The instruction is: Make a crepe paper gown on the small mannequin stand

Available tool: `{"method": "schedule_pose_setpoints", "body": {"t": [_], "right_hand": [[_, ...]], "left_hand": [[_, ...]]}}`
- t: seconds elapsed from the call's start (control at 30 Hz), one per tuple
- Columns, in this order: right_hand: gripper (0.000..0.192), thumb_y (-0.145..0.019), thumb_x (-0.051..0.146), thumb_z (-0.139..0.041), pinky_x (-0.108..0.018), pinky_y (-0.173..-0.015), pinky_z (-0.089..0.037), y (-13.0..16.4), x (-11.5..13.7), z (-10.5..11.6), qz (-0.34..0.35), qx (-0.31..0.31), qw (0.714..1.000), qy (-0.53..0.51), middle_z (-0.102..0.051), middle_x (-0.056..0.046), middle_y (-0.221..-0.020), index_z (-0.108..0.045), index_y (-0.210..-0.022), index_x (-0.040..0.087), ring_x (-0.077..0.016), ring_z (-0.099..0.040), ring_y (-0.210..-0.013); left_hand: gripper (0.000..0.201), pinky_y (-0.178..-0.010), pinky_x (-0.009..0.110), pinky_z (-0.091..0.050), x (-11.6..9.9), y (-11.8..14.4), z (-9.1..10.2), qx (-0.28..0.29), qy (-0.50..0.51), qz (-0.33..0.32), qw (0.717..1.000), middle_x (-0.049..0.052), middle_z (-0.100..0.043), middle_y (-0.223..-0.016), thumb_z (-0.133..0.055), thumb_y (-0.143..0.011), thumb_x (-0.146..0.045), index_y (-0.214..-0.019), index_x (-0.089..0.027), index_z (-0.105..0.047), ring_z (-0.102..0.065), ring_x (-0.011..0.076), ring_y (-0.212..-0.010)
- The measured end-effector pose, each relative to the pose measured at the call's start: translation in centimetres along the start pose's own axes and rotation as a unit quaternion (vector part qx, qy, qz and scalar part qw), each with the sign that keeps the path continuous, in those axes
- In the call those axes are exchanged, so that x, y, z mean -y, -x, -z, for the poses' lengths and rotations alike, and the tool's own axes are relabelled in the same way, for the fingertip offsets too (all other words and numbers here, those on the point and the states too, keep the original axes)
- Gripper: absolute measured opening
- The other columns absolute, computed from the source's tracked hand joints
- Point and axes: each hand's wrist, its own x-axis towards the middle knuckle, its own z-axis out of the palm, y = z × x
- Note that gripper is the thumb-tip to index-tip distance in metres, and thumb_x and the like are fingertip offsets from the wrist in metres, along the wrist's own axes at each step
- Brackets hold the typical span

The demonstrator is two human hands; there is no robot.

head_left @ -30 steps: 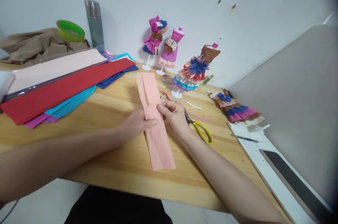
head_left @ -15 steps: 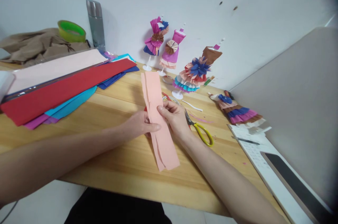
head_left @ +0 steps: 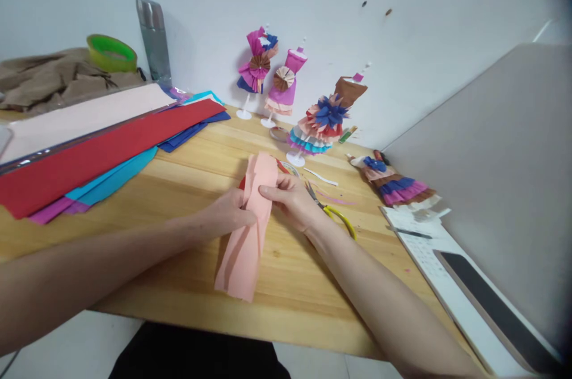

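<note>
Since the earlier frame, the pink crepe strip (head_left: 248, 230) hangs shorter, near table (head_left: 187, 176) centre. Left hand (head_left: 230, 215) and right hand (head_left: 292, 200) pinch its middle, pleating; regrip next fold evenly.

This is a home craft corner, a hobby desk pushed against a plain white wall. The wooden table (head_left: 187, 176) carries sheets of coloured crepe paper (head_left: 89, 146) at 10 o'clock, and small mannequins (head_left: 286, 87) dressed in pleated paper gowns stand at 12 o'clock. Scissors (head_left: 333, 215) lie at 2 o'clock, with a tape roll (head_left: 111, 52), a steel flask (head_left: 154, 39) and a rumpled cloth (head_left: 53, 75) at 11 o'clock. A tablet (head_left: 496, 301) rests at 4 o'clock.
</note>
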Motion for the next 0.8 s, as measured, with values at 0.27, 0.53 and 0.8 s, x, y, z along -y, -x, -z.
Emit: {"method": "schedule_pose_setpoints", "body": {"t": [0.27, 0.53, 0.8], "right_hand": [[0.024, -0.057, 0.037, -0.082, -0.026, -0.054, -0.042, -0.8, -0.4, 0.4, 0.132, -0.132, 0.982, 0.008, -0.066, 0.002, -0.062, -0.069, -0.067, 0.02, -0.0117, -0.052, -0.053], [0.012, -0.067, 0.031, -0.073, -0.029, -0.059, -0.047, -0.4, -1.0, -0.3, 0.25, -0.17, 0.947, 0.105, -0.067, 0.001, -0.066, -0.068, -0.069, 0.02, -0.0132, -0.055, -0.058], [0.019, -0.067, 0.037, -0.075, -0.025, -0.053, -0.042, -0.5, -0.5, 0.2, 0.241, -0.16, 0.956, 0.043, -0.064, 0.002, -0.063, -0.069, -0.072, 0.02, -0.0116, -0.05, -0.055]], "left_hand": [[0.032, -0.057, 0.024, -0.037, 0.0, 0.5, -0.1, -0.006, 0.101, -0.006, 0.995, -0.002, -0.055, -0.059, -0.072, -0.069, -0.043, -0.068, -0.015, -0.057, -0.05, 0.0119, -0.057], [0.042, -0.065, 0.029, -0.044, -0.1, 0.1, -0.2, -0.045, 0.136, -0.001, 0.99, 0.006, -0.069, -0.077, -0.067, -0.073, -0.054, -0.083, -0.013, -0.064, -0.06, 0.0181, -0.07], [0.011, -0.061, 0.025, -0.044, -1.2, 0.6, -0.7, -0.063, 0.043, 0.045, 0.996, 0.001, -0.065, -0.059, -0.066, -0.07, -0.021, -0.062, -0.014, -0.062, -0.059, 0.0131, -0.058]]}}
